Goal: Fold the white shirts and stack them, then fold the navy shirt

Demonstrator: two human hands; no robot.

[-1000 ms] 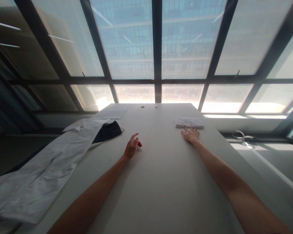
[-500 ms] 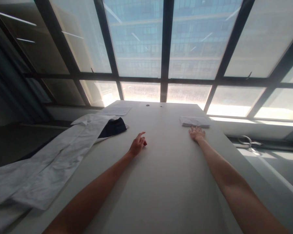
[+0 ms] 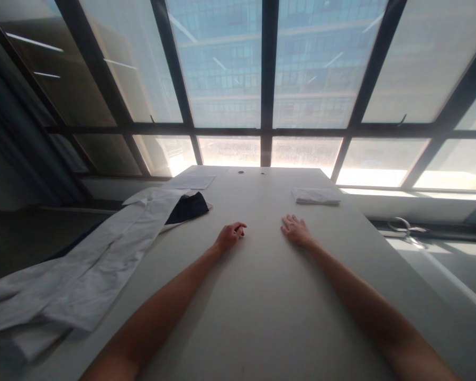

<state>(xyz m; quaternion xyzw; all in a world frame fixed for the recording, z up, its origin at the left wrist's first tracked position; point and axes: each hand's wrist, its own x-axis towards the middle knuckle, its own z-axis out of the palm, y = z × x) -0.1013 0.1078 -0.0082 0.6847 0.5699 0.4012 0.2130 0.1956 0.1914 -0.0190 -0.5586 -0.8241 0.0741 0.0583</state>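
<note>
My left hand (image 3: 230,236) is over the middle of the white table (image 3: 238,317), its fingers loosely curled with a small gap at the tips and nothing visible in them. To its right, my right hand (image 3: 294,229) is open, palm down and fingers spread, at or just above the tabletop. Beyond it lies a folded white cloth (image 3: 316,196), apart from the hand. On the left, white garments (image 3: 115,248) are spread lengthwise and hang past the table's edge. A dark navy piece of fabric (image 3: 188,208) shows from under them.
A flat white sheet (image 3: 192,182) lies at the far left of the table. Two small dark spots, one a round disc (image 3: 240,172), are near the far edge. Tall windows (image 3: 226,69) stand behind. A shiny metal ring-shaped object (image 3: 406,230) is beyond the right edge.
My right hand has drawn back and leftward, away from the folded white cloth. My left hand has moved slightly right and nearer, its index finger more curled.
</note>
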